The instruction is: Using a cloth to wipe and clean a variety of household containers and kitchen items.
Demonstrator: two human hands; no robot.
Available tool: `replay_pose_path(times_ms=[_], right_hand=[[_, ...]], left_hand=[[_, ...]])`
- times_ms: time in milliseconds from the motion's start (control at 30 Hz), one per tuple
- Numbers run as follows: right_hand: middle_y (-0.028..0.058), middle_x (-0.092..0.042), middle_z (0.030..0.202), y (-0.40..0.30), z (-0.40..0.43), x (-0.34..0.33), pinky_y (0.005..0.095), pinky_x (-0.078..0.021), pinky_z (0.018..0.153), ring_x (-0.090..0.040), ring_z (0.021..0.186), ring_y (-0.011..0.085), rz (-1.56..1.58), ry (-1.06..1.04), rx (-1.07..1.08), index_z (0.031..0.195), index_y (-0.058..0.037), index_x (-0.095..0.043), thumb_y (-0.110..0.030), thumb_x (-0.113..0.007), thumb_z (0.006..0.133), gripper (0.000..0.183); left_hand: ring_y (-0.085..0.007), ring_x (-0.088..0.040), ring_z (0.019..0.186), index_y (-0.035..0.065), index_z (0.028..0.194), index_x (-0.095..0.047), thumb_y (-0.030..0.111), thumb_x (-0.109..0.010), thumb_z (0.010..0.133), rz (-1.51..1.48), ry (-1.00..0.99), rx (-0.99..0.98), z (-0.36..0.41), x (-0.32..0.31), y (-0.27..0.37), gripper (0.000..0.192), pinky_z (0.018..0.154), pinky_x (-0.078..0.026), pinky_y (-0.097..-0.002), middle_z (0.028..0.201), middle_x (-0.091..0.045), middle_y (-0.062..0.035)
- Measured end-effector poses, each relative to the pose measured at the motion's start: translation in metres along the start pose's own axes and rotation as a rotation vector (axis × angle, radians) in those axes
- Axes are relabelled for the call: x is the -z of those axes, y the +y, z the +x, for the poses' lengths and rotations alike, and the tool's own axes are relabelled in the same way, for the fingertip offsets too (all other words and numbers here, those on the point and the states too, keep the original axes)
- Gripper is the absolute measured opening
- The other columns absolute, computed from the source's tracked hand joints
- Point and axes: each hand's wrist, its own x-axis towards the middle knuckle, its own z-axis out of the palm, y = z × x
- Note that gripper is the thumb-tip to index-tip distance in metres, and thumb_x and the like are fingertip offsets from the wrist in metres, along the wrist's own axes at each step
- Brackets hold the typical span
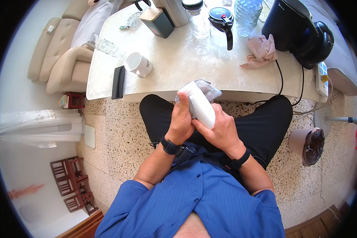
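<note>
A white rounded container [200, 104], perhaps a cup or bottle, is tilted between my hands above my lap, just off the table's near edge. My left hand [180, 119] grips its left side together with a grey cloth [206, 89], thumb pointing up. The cloth wraps round the far end and left side of the container. My right hand [221, 128] holds the lower right side, with the thumb under its near end. What the fingers beneath are doing is hidden.
On the table [166, 68] stand a white mug [138, 65], a black case [118, 82], a dark green canister [157, 23], a glass pot with a black handle [221, 26], a pink cloth [259, 52] and a black electric kettle [288, 23]. Cords hang over the right edge beside a power strip [322, 78].
</note>
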Motion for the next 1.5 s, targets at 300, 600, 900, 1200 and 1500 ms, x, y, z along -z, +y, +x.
replay_pose_path(times_ms=[300,600,900,1200,1500], right_hand=[[0.0223,-0.074,0.085,0.007,-0.001,0.002,0.0409,-0.0586,0.058,-0.073,0.063,0.0349,0.309,-0.165,-0.065,0.117,0.0058,-0.060,-0.055,-0.083,0.091,0.070],[0.0171,-0.070,0.085,0.019,-0.016,-0.006,0.0189,-0.0435,0.037,-0.052,0.040,0.0109,1.937,-0.859,-0.629,0.130,0.0083,-0.057,-0.094,-0.045,0.086,0.112],[0.0044,-0.066,0.079,0.000,0.001,0.011,0.0226,-0.0400,0.041,-0.056,0.051,0.0069,0.982,-0.337,-0.390,0.119,-0.0021,-0.061,-0.082,-0.052,0.097,0.084],[0.0126,-0.074,0.075,0.013,0.021,0.049,0.0372,-0.0547,0.061,-0.074,0.066,0.0235,0.112,0.042,-0.286,0.096,-0.0007,-0.075,-0.053,-0.085,0.090,0.054],[0.0115,-0.077,0.090,0.018,0.028,0.038,0.0337,-0.0580,0.075,-0.072,0.081,0.0171,0.428,0.050,-0.322,0.108,0.0018,-0.075,-0.035,-0.083,0.096,0.040]], left_hand=[[-0.0212,-0.074,0.107,0.0025,0.136,-0.063,0.057,-0.065,0.106,-0.026,-0.048,0.173,0.002,0.017,0.003,0.062,0.092,-0.062,-0.0376,0.121,-0.075,-0.0100],[-0.0601,-0.064,0.125,0.0079,0.134,-0.051,0.063,-0.073,0.086,-0.249,-0.295,0.109,0.015,0.036,-0.007,0.076,0.104,-0.057,-0.0671,0.122,-0.073,-0.0217],[-0.0183,-0.074,0.085,-0.0006,0.130,-0.063,0.043,-0.079,0.093,0.221,-0.174,0.323,0.005,-0.005,0.019,0.059,0.074,-0.064,-0.0338,0.103,-0.075,-0.0109],[-0.0145,-0.070,0.097,0.0017,0.132,-0.061,0.014,-0.090,0.088,0.377,-0.052,0.201,0.001,-0.001,0.002,0.054,0.086,-0.059,-0.0321,0.109,-0.073,-0.0054],[-0.0113,-0.068,0.089,0.0053,0.129,-0.065,0.018,-0.090,0.083,0.553,-0.282,0.384,-0.017,-0.005,-0.009,0.054,0.075,-0.056,-0.0287,0.105,-0.073,-0.0053]])
